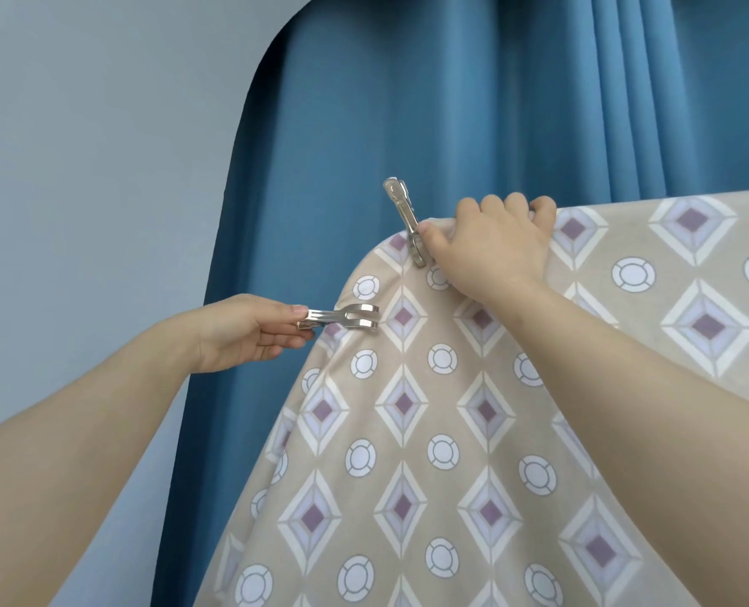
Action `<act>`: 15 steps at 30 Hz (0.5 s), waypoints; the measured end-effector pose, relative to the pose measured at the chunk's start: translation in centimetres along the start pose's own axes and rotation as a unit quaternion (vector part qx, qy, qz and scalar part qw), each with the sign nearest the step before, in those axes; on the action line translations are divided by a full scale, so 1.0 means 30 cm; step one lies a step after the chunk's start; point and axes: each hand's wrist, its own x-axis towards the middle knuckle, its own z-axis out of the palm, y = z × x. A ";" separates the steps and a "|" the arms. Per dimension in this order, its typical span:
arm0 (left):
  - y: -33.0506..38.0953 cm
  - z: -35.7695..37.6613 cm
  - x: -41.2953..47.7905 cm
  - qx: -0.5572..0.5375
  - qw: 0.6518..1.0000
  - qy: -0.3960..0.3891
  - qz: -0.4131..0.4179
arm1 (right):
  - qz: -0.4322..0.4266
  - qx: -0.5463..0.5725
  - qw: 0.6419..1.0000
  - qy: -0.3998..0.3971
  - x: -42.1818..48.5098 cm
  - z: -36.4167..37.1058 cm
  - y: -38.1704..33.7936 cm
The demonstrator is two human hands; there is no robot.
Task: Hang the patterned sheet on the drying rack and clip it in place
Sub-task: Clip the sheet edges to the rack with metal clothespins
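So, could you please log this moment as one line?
left hand: pinches side clip | right hand: grips sheet beside top clip

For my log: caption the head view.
Left hand pinches a metal clip on the patterned sheet; right hand grips its top.

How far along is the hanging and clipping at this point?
Done: patterned sheet draped over the hidden rack, upper clip clamped at its corner. In hand: left hand pinches a second clip onto the side edge while right hand grips the top. Left: release it.
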 end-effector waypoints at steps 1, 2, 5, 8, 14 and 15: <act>-0.005 0.008 0.005 -0.014 1.000 -0.003 -0.005 | 0.001 0.000 1.000 -0.002 0.000 0.003 0.003; -0.012 0.015 0.006 -0.028 1.000 -0.003 -0.006 | 0.001 0.000 1.000 -0.003 0.000 0.006 0.004; -0.031 0.047 -0.003 -0.072 0.997 0.009 0.015 | -0.004 0.004 1.000 -0.005 -0.010 0.009 0.008; -0.036 0.088 -0.026 -0.111 0.991 0.058 0.047 | -0.018 0.032 0.999 -0.006 -0.038 0.008 0.005; -0.052 0.182 -0.086 0.053 0.937 0.309 0.156 | -0.024 0.167 0.985 0.044 -0.172 -0.012 -0.033; -0.047 0.199 -0.101 0.088 0.913 0.347 0.197 | -0.019 0.180 0.983 0.032 -0.195 -0.016 -0.032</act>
